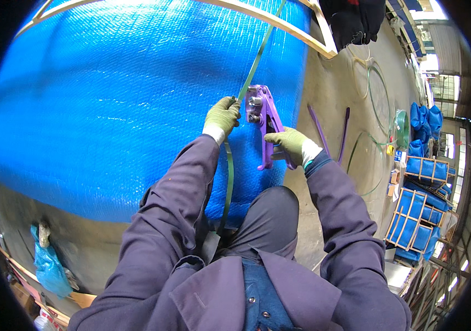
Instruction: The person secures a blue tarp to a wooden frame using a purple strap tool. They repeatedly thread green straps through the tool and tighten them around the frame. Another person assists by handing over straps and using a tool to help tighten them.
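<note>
A large bundle wrapped in blue plastic sheeting [108,127] lies in front of me. Over it runs a green packing strap [256,59], whose lower end hangs down towards my knee. My gloved left hand [223,117] is closed around this strap, beside the head of a purple strapping tool [268,113]. The tool's metal parts face the strap; whether the strap runs through them, I cannot tell. My gloved right hand [289,144] is closed on the tool's handles, over the bundle's right edge.
Wooden slats [279,25] cross the bundle's far side. Two purple bars [332,132] lie on the concrete floor at right, near loose green strap [376,99] and its coil [402,128]. Further right stand wood-framed blue packages [412,220]. A blue plastic bag [52,267] is at lower left.
</note>
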Available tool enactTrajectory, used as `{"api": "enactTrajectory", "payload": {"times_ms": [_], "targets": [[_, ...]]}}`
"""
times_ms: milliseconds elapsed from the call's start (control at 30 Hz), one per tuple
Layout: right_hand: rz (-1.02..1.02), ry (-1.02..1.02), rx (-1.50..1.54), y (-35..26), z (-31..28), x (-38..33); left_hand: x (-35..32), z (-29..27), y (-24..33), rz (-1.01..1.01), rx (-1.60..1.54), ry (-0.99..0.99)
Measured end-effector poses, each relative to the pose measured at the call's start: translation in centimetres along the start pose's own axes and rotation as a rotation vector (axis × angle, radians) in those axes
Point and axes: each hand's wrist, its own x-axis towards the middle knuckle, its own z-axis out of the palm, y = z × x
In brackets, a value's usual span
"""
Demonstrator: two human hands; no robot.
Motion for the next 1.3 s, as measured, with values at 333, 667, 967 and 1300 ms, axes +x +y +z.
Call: {"api": "enactTrajectory", "payload": {"times_ms": [333,667,967,1300], "targets": [[-0.066,-0.006,-0.07,0.3,3.2,0.2,-0.4,-2.2,1.6,-0.059,0.21,-0.04],[-0.123,-0.148,0.096,-1.1,7.1,0.2,-1.0,-5.9,3.3,-0.102,0.334,-0.016],[-0.072,-0.311,0.153,-2.4,5.4,0.5,-0.9,-6.9,3.2,-0.05,0.513,0.015],[-0.085,-0.413,0.285,-2.4,6.0,2.1,0.2,-7.8,2.6,-0.017,0.585,0.004]]}}
